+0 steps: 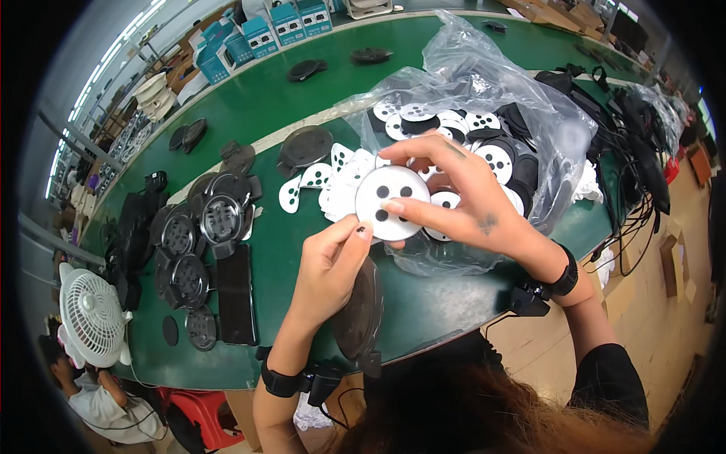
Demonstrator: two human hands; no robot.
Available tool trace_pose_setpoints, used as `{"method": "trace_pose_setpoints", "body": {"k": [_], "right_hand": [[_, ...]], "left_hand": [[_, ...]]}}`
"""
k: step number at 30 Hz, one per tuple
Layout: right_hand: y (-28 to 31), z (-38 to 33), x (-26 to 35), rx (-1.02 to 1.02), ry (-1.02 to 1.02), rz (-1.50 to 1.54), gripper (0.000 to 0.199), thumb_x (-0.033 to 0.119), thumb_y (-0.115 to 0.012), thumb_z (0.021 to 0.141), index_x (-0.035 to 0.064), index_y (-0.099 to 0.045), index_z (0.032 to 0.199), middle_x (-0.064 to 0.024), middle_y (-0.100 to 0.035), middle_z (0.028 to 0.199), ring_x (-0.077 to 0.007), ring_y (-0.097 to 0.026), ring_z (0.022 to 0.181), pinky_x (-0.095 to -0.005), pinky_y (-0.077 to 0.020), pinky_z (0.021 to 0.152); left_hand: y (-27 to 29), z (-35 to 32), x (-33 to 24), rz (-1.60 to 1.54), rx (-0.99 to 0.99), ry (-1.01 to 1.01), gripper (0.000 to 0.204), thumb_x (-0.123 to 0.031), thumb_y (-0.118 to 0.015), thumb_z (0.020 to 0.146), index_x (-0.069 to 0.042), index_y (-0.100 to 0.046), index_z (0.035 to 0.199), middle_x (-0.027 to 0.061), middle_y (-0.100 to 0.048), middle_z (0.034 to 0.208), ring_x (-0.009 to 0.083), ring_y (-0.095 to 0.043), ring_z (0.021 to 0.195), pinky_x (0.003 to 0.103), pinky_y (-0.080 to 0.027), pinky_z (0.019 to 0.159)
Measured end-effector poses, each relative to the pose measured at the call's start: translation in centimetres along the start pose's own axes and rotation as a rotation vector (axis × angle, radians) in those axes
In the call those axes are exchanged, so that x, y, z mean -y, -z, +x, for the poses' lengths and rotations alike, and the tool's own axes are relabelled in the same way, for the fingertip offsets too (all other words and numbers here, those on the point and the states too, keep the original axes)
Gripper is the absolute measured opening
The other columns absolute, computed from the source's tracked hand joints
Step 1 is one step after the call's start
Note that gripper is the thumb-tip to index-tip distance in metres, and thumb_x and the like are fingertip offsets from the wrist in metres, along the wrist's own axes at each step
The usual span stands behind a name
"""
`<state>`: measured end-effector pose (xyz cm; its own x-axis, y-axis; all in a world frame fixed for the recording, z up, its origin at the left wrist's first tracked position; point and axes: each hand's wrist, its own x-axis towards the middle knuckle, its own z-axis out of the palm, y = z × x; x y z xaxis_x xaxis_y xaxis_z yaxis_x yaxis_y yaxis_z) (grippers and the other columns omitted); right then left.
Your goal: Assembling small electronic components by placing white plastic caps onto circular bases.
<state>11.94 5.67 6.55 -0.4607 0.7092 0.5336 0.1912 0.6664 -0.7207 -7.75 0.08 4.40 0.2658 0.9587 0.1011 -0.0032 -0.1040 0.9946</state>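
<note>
A clear plastic bag (522,113) of discs lies at two o'clock on the green table (287,98). The right hand (461,200) arches over, pinching the white round sticker (392,202); the left hand (333,261), at seven o'clock, pinches its lower edge.

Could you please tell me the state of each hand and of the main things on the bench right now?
Right hand: pinching the white round disc.
Left hand: thumb and finger at the disc's lower edge.
White round disc: held up, flat face toward the camera, dark holes showing.
Clear plastic bag: open, with black and white discs inside.
Black round part: tilted under the left hand.
White desk fan: upright at the bench edge.
</note>
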Motion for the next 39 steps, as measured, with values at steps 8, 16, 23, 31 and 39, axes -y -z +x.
{"method": "trace_pose_setpoints", "body": {"k": [8,16,23,31,39], "right_hand": [[-0.1,-0.2,-0.3,0.04,0.379,-0.448,0.022,0.025,-0.071,0.077,0.0093,-0.061,0.088,-0.0054,-0.057,0.104,-0.024,-0.056,0.093,-0.0353,-0.0412,0.08],[-0.5,-0.6,-0.5,0.036,0.44,-0.488,0.023,0.015,-0.078,0.068,0.007,-0.064,0.084,-0.0062,-0.064,0.108,-0.0213,-0.064,0.087,-0.0331,-0.0497,0.074],[-1.9,-1.4,-0.7,-0.046,0.541,-0.574,0.021,0.007,-0.075,0.067,0.0035,-0.063,0.083,-0.0092,-0.066,0.099,-0.0202,-0.067,0.077,-0.0297,-0.056,0.063],[-1.9,-1.8,-0.8,0.027,0.431,-0.497,0.017,0.009,-0.07,0.072,0.0005,-0.063,0.085,-0.0125,-0.068,0.095,-0.0224,-0.068,0.071,-0.0304,-0.0558,0.055],[-1.5,-1.3,-0.8,0.055,0.384,-0.336,0.024,-0.001,-0.072,0.068,0.0005,-0.063,0.09,-0.0137,-0.068,0.096,-0.0244,-0.068,0.075,-0.0311,-0.0576,0.065]], "left_hand": [[-0.2,-0.4,0.6,0.07,-0.099,-0.018,0.022,-0.014,-0.048,0.097,0.003,-0.057,0.087,-0.0065,-0.042,0.068,0.0004,-0.033,0.064,0.02,-0.027,0.053],[-0.3,-0.2,0.8,0.213,-0.118,-0.109,0.025,-0.015,-0.048,0.097,0.002,-0.056,0.08,-0.0056,-0.04,0.059,0.001,-0.032,0.055,0.021,-0.025,0.047],[-0.3,-0.1,1.1,0.271,-0.122,-0.158,0.022,-0.013,-0.05,0.096,0.004,-0.06,0.086,-0.0049,-0.043,0.058,0.0005,-0.033,0.051,0.022,-0.025,0.042],[-0.1,0.0,1.4,0.36,-0.132,-0.183,0.019,-0.011,-0.053,0.093,0.004,-0.062,0.085,0.0017,-0.046,0.056,0.002,-0.035,0.047,0.023,-0.026,0.04],[-0.3,0.0,1.5,0.351,-0.148,-0.205,0.019,-0.011,-0.053,0.093,0.004,-0.063,0.089,0.0032,-0.049,0.06,0.004,-0.038,0.048,0.023,-0.027,0.042]]}}
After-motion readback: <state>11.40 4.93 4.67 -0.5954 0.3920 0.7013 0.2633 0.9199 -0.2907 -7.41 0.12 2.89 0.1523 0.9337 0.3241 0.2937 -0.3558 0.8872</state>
